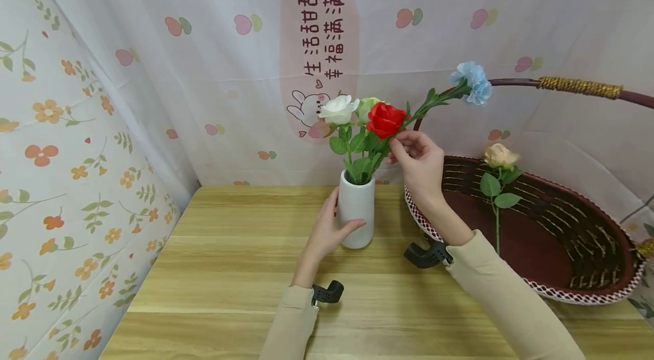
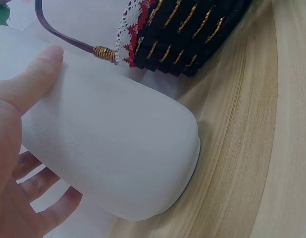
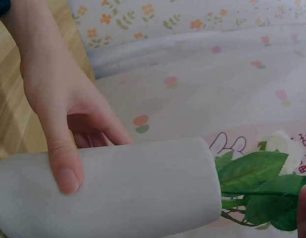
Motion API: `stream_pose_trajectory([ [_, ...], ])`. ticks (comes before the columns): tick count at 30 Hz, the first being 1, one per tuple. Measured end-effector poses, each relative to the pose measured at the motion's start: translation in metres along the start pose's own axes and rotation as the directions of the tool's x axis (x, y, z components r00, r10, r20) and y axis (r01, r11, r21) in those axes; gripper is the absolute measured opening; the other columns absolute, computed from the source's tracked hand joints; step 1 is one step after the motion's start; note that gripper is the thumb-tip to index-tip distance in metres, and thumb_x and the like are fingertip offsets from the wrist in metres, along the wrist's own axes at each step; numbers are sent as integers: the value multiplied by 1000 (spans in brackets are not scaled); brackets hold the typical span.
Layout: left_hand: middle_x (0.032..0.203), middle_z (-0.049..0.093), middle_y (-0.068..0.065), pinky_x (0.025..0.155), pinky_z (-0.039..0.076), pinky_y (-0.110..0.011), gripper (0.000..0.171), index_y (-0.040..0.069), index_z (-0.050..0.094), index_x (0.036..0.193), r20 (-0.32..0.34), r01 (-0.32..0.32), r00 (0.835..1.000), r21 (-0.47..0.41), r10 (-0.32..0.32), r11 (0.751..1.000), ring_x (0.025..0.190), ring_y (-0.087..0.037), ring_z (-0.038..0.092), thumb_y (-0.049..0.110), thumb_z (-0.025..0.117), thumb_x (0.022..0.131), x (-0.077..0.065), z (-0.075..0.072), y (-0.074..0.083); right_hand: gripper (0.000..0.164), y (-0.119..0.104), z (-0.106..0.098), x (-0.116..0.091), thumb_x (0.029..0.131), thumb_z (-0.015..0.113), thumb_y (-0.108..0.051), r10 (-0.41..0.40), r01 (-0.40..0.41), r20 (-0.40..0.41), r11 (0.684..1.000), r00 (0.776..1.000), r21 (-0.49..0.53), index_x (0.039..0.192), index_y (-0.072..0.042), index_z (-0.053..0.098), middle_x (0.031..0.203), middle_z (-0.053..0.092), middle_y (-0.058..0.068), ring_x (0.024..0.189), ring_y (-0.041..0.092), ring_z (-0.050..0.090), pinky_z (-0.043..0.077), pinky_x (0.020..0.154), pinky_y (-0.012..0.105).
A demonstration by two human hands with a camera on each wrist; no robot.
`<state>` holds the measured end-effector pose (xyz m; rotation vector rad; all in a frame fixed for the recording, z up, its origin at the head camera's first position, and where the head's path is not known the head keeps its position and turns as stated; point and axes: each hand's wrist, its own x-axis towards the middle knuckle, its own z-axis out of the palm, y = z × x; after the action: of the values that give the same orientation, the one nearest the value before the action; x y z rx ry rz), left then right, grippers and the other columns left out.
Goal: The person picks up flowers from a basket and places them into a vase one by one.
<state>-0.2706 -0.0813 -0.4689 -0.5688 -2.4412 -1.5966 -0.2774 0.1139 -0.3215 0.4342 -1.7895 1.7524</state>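
A white vase (image 1: 357, 212) stands on the wooden table, holding a white rose (image 1: 339, 109), a pale green flower (image 1: 367, 109) and a red rose (image 1: 386, 120). My left hand (image 1: 328, 232) grips the vase low on its side, thumb across the front and fingers behind, as the left wrist view also shows. Just beside the red rose, my right hand (image 1: 423, 164) pinches the green stem of a light blue carnation (image 1: 472, 83). That carnation leans out to the upper right, its lower stem running down among the leaves (image 3: 254, 173) at the vase mouth.
To the right sits a large dark red woven basket (image 1: 531, 224) with white lace trim and a tall handle (image 1: 579, 87) wrapped in gold. A peach rose (image 1: 501, 157) leans inside it. Printed curtains (image 1: 214, 76) hang behind and left of the table (image 1: 230, 269).
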Motion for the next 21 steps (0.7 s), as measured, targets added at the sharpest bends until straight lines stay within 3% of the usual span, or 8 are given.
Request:
stream_pose_trajectory([
  [9, 155, 40, -6, 107, 43, -47, 93, 19, 27, 159, -5, -11, 1000, -1, 11, 1000, 135, -22, 45, 38, 82, 86, 1, 0, 0, 15, 8, 6, -7, 95, 67, 0, 31, -31, 4, 999, 1000, 18, 103, 12, 64, 82, 65, 21, 61, 14, 65, 57, 64, 23],
  [14, 155, 40, -7, 106, 44, -44, 93, 18, 27, 159, -6, -9, 1000, 4, 9, 1000, 135, -22, 45, 38, 81, 87, 1, 0, 0, 15, 14, 8, -11, 95, 68, 0, 40, -40, 11, 999, 999, 34, 103, 12, 65, 81, 66, 15, 61, 10, 64, 58, 63, 24],
  [21, 155, 40, -8, 106, 44, -44, 94, 17, 26, 160, -2, 0, 1000, -1, 0, 1000, 135, -23, 45, 38, 81, 87, 0, 0, 1, 15, 19, 11, -15, 94, 67, 1, 68, -68, 19, 998, 998, 13, 104, 12, 65, 86, 65, 20, 62, 12, 64, 58, 63, 24],
])
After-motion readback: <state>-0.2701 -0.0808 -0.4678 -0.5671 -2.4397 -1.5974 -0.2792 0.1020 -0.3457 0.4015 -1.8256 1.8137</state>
